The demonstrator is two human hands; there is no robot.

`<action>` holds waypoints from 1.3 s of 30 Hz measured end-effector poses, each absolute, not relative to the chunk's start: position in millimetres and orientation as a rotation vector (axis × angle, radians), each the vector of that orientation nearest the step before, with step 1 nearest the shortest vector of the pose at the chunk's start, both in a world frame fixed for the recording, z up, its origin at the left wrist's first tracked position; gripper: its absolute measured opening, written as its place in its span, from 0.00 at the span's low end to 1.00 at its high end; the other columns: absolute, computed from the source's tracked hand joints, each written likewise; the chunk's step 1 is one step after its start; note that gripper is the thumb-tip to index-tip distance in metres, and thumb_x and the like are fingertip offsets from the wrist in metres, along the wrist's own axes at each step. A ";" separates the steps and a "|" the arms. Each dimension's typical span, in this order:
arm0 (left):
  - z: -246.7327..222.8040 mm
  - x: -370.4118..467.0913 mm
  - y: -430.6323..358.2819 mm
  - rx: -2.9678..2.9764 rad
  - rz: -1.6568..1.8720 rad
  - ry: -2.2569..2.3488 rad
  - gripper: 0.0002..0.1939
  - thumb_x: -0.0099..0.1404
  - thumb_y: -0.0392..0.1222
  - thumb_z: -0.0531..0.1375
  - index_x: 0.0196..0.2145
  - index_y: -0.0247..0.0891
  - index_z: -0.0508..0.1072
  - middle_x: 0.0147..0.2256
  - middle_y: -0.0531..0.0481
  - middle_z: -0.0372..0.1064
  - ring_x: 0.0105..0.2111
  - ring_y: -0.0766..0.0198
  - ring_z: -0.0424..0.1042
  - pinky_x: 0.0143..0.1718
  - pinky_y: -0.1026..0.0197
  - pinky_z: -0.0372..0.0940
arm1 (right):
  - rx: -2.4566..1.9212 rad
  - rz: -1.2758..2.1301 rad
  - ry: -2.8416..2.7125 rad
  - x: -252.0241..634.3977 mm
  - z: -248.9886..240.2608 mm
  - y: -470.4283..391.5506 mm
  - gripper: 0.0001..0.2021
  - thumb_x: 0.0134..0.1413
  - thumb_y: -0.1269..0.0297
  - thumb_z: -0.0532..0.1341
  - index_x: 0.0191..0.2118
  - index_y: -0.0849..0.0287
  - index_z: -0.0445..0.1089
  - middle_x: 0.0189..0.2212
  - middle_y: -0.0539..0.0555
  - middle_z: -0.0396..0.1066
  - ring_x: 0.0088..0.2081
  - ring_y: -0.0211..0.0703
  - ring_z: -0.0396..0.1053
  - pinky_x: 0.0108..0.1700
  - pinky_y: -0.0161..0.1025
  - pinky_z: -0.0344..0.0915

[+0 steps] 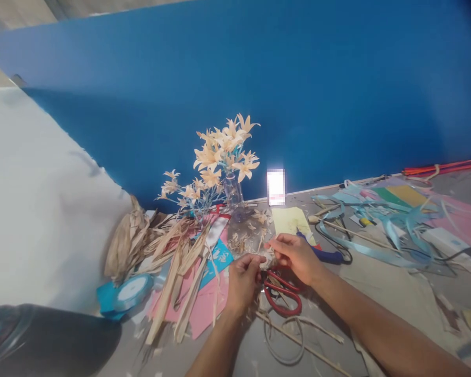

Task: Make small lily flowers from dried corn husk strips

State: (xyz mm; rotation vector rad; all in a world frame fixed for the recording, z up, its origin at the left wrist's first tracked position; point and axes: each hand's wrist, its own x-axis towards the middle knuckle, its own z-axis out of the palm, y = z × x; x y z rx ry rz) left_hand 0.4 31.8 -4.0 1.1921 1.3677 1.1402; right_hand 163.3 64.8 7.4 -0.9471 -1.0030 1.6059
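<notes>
My left hand (243, 280) has its fingertips pinched together above the table, left of a pair of red-handled scissors (284, 309). My right hand (298, 256) also pinches, slightly higher and to the right. A small pale bit seems to show at the fingertips, too small to name. Behind my hands lie scraps of dried husk (239, 243) and a yellow paper (292, 222). Right beside my right hand is a blue glue gun (327, 255), partly hidden. Pale lily-like flowers (227, 141) stand in a clear glass bottle (233, 196).
Dried husk strips (180, 285) lie over pink paper (204, 319) on the left, near a light blue ribbon roll (132, 292). A grey ring (284, 361) and thin sticks lie in front. Blue ribbons (392, 256) tangle on the right. A blue panel (337, 104) rises behind.
</notes>
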 end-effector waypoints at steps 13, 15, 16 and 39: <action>0.9 -7.4 32.2 1.493 1.233 1.201 0.14 0.66 0.45 0.59 0.44 0.40 0.81 0.46 0.42 0.75 0.48 0.53 0.72 0.52 0.51 0.65 | -0.995 1.720 -1.396 160.3 1.5 57.4 0.16 0.49 0.51 0.68 0.25 0.61 0.74 0.18 0.48 0.67 0.18 0.31 0.54 0.20 0.32 0.47; 1.4 -3.4 30.9 1.351 1.242 1.102 0.11 0.62 0.45 0.63 0.38 0.39 0.83 0.43 0.43 0.76 0.45 0.54 0.73 0.50 0.54 0.65 | -0.999 1.753 -1.407 158.6 -1.1 55.9 0.15 0.48 0.53 0.69 0.25 0.61 0.75 0.17 0.47 0.67 0.17 0.31 0.54 0.21 0.32 0.48; 1.3 -2.2 30.6 1.251 1.266 1.078 0.09 0.60 0.45 0.66 0.34 0.38 0.83 0.40 0.43 0.76 0.44 0.55 0.73 0.48 0.56 0.66 | -0.994 1.775 -1.402 158.5 -2.0 55.6 0.14 0.48 0.54 0.69 0.25 0.62 0.75 0.18 0.48 0.68 0.17 0.31 0.54 0.21 0.32 0.48; 2.9 -12.6 39.7 0.643 1.360 1.137 0.16 0.43 0.45 0.74 0.24 0.35 0.74 0.22 0.54 0.71 0.19 0.72 0.65 0.21 0.69 0.58 | -1.177 1.185 -1.678 163.6 3.4 62.5 0.05 0.50 0.64 0.64 0.29 0.59 0.75 0.25 0.49 0.73 0.29 0.40 0.66 0.33 0.36 0.60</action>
